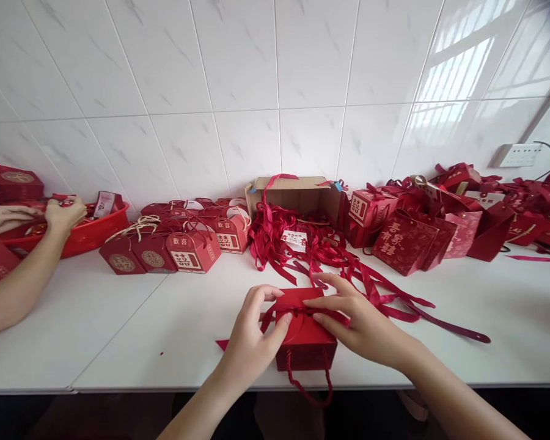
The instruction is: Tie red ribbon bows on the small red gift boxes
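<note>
A small red gift box (305,354) stands near the table's front edge, its twisted cord handle (297,382) hanging down over the near side. Across its top runs a dark red ribbon (337,316), gathered at the middle in what looks like a knot or bow. My left hand (261,327) is curled at the box's left side, with the thumb pressed on the ribbon by the knot. From the right, my right hand (357,318) pinches the ribbon between thumb and forefinger. The fingers partly hide the knot.
Behind the box, loose ribbons (275,238) spill from an open cardboard carton (297,188). Finished-looking boxes (195,250) line the left; gift bags (406,241) crowd the right. Another person's hand (64,214) works over a red basin (87,235) at far left.
</note>
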`<state>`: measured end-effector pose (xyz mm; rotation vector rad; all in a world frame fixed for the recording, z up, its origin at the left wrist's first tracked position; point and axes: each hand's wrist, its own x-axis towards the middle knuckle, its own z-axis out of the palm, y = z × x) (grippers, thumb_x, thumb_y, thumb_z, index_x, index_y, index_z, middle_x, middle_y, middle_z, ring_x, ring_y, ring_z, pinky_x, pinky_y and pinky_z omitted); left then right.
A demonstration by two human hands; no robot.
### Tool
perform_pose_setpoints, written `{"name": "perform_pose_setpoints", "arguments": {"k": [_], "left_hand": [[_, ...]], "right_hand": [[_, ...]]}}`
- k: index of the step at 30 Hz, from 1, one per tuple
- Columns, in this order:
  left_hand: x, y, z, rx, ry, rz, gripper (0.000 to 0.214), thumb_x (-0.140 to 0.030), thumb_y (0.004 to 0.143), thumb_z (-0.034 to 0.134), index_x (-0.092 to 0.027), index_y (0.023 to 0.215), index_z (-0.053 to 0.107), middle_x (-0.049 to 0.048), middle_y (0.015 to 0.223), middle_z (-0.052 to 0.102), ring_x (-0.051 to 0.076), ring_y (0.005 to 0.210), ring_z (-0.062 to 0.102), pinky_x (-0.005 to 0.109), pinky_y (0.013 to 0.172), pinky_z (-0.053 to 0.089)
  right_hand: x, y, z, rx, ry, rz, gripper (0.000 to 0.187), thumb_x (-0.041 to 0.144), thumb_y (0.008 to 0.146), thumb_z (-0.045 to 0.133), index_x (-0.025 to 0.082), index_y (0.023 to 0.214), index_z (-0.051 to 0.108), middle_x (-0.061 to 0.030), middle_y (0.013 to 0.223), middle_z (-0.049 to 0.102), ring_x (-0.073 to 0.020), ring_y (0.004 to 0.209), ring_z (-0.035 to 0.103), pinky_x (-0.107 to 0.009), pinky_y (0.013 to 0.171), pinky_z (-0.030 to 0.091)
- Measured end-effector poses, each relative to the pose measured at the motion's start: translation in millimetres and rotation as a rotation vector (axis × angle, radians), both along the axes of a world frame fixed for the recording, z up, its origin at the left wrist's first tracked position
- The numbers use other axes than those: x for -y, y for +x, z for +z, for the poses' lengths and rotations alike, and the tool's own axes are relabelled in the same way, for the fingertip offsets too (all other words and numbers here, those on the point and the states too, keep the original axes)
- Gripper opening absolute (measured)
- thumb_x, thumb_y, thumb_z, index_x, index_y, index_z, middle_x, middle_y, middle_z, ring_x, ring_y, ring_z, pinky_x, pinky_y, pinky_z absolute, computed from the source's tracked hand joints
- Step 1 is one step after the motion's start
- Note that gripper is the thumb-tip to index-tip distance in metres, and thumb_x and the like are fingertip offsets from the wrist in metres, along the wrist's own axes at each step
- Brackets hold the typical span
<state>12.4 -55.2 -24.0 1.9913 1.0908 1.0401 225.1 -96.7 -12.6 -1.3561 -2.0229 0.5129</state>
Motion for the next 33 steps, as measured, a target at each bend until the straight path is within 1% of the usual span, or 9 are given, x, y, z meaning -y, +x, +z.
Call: {"name": "perform_pose_setpoints", "arguments": {"k": [2,5,7,9,15,19,23,29,33], "left_hand": [[-2.0,-0.7,1.0,-0.016,-0.065,0.036,0.027,-0.031,0.082,0.056,-0.025,0.105,0.045,0.0056,0.111,0.052,0.020,0.100,0.052,0.033,0.085,0.045],[-6.1,-2.3,9.1,-0.077,-0.181,0.032,0.028,-0.036,0.078,0.060,-0.023,0.098,0.045,0.0016,0.096,0.052,0.016,0.081,0.050,0.031,0.078,0.043],[-8.8,-4.1,15.7,-0.119,-0.256,-0.012,0.026,-0.039,0.077,0.061,-0.022,0.088,0.044,-0.0021,0.083,0.049,0.014,0.072,0.047,0.029,0.072,0.041],[-10.7,-6.0,20.1,-0.169,-0.313,-0.062,0.028,-0.043,0.079,0.059,-0.021,0.076,0.042,-0.0042,0.073,0.045,0.013,0.067,0.043,0.027,0.066,0.037],[-10.6,-7.0,15.5,-0.187,-0.360,-0.085,0.042,-0.052,0.080,0.055,-0.020,0.064,0.032,-0.0061,0.063,0.035,0.011,0.061,0.035,0.024,0.057,0.029],[-6.6,-2.8,8.5,-0.102,-0.375,-0.043,0.041,-0.048,0.080,0.057,-0.021,0.065,0.029,-0.0064,0.063,0.031,0.011,0.060,0.033,0.023,0.056,0.029],[-2.4,0.2,5.6,-0.021,-0.387,-0.033,0.040,-0.046,0.081,0.057,-0.020,0.064,0.030,-0.0065,0.063,0.030,0.010,0.060,0.032,0.022,0.056,0.028],[0.0,3.3,7.6,0.225,-0.607,-0.109,0.043,-0.046,0.078,0.062,-0.020,0.063,0.031,-0.0076,0.059,0.032,0.008,0.054,0.028,0.019,0.050,0.026],[1.3,4.0,9.5,0.278,-0.633,-0.107,0.042,-0.045,0.077,0.065,-0.019,0.063,0.035,-0.0080,0.058,0.033,0.007,0.053,0.028,0.018,0.049,0.026]], "right_hand": [[-0.2,-1.8,-5.6,-0.095,-0.029,-0.100,0.034,0.036,0.087,0.055,0.030,0.120,0.057,-0.0081,0.136,0.043,-0.0264,0.121,0.049,-0.041,0.095,0.047],[-2.7,-1.6,-13.2,-0.241,-0.163,-0.191,0.045,0.049,0.081,0.061,0.026,0.118,0.048,-0.0077,0.114,0.056,-0.0195,0.087,0.061,-0.034,0.071,0.052],[-5.3,0.5,-16.4,-0.322,-0.259,-0.188,0.047,0.056,0.078,0.062,0.023,0.108,0.047,-0.0031,0.093,0.059,-0.0147,0.067,0.057,-0.029,0.058,0.047],[-7.8,3.3,-17.3,-0.381,-0.317,-0.192,0.045,0.060,0.077,0.060,0.022,0.097,0.045,0.0021,0.074,0.056,-0.0124,0.059,0.051,-0.026,0.054,0.040],[-6.5,8.7,-10.7,-0.312,-0.423,-0.125,0.049,0.062,0.085,0.046,0.018,0.063,0.047,0.0014,0.060,0.049,-0.0104,0.055,0.040,-0.025,0.052,0.029],[2.9,4.3,-8.7,-0.406,-0.497,-0.061,0.041,0.054,0.082,0.058,0.018,0.065,0.046,0.0020,0.060,0.051,-0.0100,0.054,0.040,-0.024,0.051,0.027],[9.7,-2.7,-8.7,-0.517,-0.507,-0.032,0.040,0.051,0.081,0.060,0.019,0.064,0.044,0.0027,0.058,0.050,-0.0098,0.055,0.041,-0.024,0.052,0.028],[7.7,-4.3,-11.2,-0.702,-0.552,0.026,0.045,0.053,0.083,0.058,0.018,0.060,0.041,0.0051,0.053,0.045,-0.0067,0.050,0.032,-0.023,0.049,0.021],[3.6,-2.5,-20.4,-0.851,-0.592,0.062,0.044,0.049,0.082,0.061,0.018,0.058,0.040,0.0058,0.049,0.044,-0.0053,0.045,0.027,-0.024,0.046,0.015]]}}
